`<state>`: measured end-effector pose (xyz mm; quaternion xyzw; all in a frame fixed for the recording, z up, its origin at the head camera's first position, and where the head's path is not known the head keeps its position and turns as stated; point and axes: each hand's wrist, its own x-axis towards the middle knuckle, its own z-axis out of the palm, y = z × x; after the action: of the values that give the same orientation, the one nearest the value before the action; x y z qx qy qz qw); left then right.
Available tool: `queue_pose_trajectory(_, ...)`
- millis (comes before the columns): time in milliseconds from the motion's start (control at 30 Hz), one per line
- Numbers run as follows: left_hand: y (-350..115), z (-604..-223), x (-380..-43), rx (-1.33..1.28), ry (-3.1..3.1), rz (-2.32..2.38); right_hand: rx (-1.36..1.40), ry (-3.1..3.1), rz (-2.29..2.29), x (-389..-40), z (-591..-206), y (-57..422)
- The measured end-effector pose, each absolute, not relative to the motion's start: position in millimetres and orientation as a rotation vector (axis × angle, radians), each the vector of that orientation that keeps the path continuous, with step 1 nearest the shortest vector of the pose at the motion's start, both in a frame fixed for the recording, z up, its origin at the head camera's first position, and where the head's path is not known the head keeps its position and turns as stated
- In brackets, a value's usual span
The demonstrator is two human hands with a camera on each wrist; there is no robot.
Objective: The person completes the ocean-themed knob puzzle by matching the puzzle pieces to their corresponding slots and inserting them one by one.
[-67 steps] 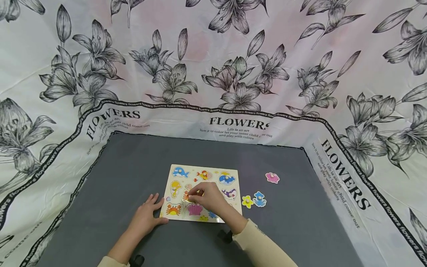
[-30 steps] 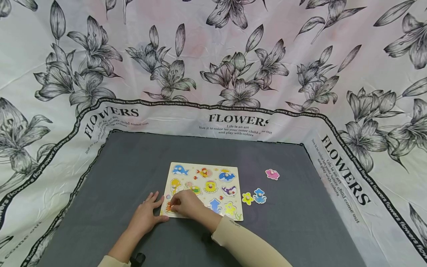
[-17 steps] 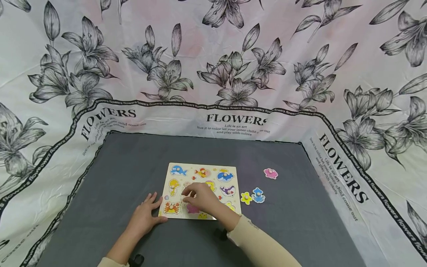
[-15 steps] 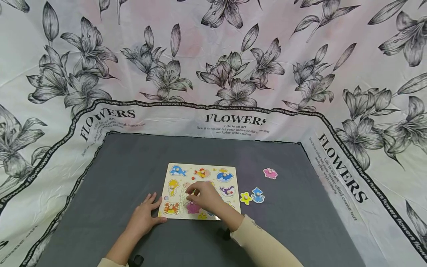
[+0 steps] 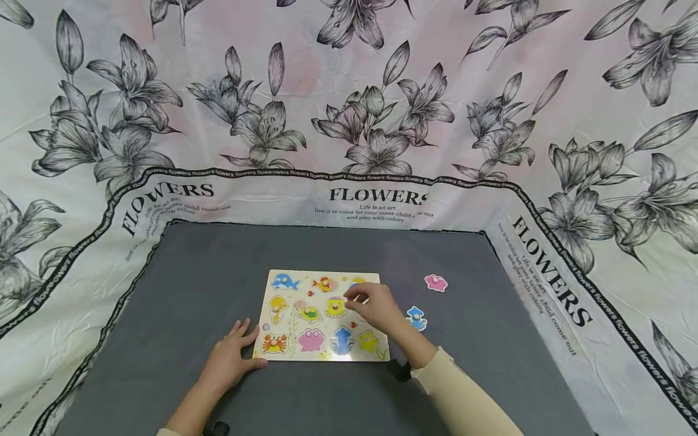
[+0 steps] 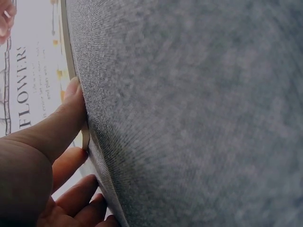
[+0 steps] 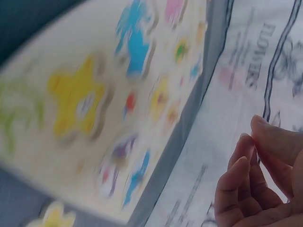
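A wooden peg puzzle board point(image 5: 322, 357) with sea animals lies on the dark cloth. My left hand point(image 5: 226, 360) rests at its front left corner, thumb along the front edge and straight fingers at the left side. Over the board's right side, my right hand point(image 5: 373, 307) is in the air, fingers loosely bent, thumb tip near the index tip, holding nothing. The crab piece point(image 5: 274, 344) sits in the lower left recess. Pink point(image 5: 311, 340), blue squid point(image 5: 342, 341) and yellow star point(image 5: 368, 340) recesses show no knobs. A loose star piece point(image 7: 52, 217) lies beside the board, hidden in the head view.
Right of the board lie a blue squid piece point(image 5: 416, 318) and, farther back, a pink piece point(image 5: 436, 283). Dark grey cloth point(image 5: 218, 260) covers the table. A white floral sheet point(image 5: 262, 194) borders it at the back and sides.
My right hand brought the crab piece to the lower left recess, let it go, then moved right across the board. My left hand stays at the corner. The head view shifted slightly.
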<state>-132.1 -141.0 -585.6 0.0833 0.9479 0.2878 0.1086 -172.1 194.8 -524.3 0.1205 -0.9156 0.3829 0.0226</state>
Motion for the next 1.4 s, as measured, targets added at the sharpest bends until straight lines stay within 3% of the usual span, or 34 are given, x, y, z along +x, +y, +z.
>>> queue_pose_trajectory(533,-142.5,-592.4,-134.2,0.221,2.755,0.85,-0.044,-2.752,1.205,-188.1,-515.0,287.8)
queue_pose_trajectory(900,-141.8,-593.2,-136.4,0.216,2.761,0.844,-0.339,-2.615,1.26,-199.3,-539.4,352.0)
queue_pose_trajectory(1400,-141.9,-593.7,-137.6,0.214,2.764,0.85,-0.551,-2.614,1.069,-215.7,-568.2,382.7)
